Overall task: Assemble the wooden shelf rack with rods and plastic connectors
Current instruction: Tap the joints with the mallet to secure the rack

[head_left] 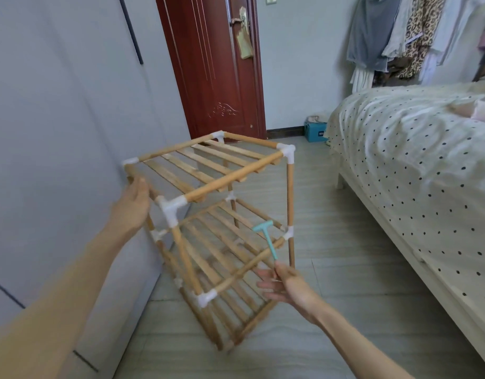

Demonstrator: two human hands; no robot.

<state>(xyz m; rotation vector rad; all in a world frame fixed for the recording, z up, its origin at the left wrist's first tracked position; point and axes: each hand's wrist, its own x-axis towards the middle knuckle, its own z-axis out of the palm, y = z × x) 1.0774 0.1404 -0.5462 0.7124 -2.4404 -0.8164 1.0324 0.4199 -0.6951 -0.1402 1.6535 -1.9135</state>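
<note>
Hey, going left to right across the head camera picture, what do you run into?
Grey wardrobe → left hand on the rack's top corner → wooden shelf rack → small teal hammer, pinched by the right hand → polka-dot bed.

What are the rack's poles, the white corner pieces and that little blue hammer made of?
Poles: apparently wood or bamboo, tan with visible grain, matte. Corner pieces: likely plastic, white, smooth, slightly translucent. Little hammer, held by the right hand: probably plastic, uniform pale teal.
</note>
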